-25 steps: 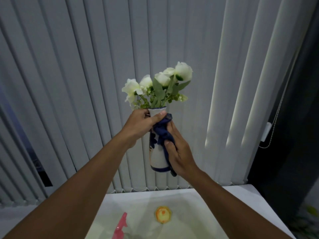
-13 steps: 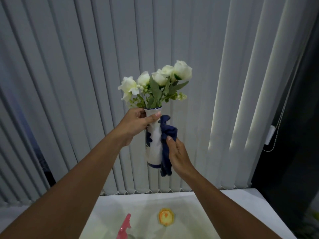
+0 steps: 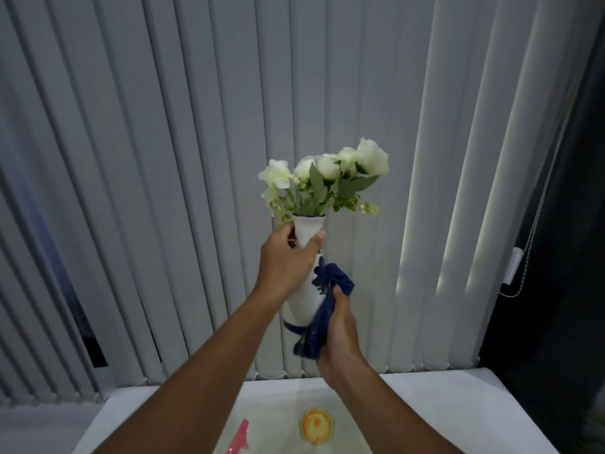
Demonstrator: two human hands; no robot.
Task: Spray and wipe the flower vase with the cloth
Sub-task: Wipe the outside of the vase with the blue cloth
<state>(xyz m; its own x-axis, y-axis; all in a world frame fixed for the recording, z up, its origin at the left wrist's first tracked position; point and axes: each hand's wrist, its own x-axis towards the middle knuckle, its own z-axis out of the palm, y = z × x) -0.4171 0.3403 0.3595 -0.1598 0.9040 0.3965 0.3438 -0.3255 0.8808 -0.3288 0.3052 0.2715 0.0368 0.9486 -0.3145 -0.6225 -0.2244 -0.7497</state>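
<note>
A person's right hand presses a bunched dark blue cloth against the lower body of a white, blue-patterned flower vase, fingers curled tightly around the fabric, during what appears to be the wiping stage of the task. The left hand is closed around the vase's narrow neck just under the flared rim, thumb across the near side, holding it upright and well above the white table. A spray of white roses with green leaves rises from the mouth. The next move likely calls for turning the vase in the left hand so the cloth can reach the far side and the base, with a steady hold on the neck, since a glazed surface gone wet may be slippery. Below, the pink head of a spray bottle stands at the table's near edge, beside a small yellow-orange object that cannot be identified. Pale vertical blinds fill the background.
</note>
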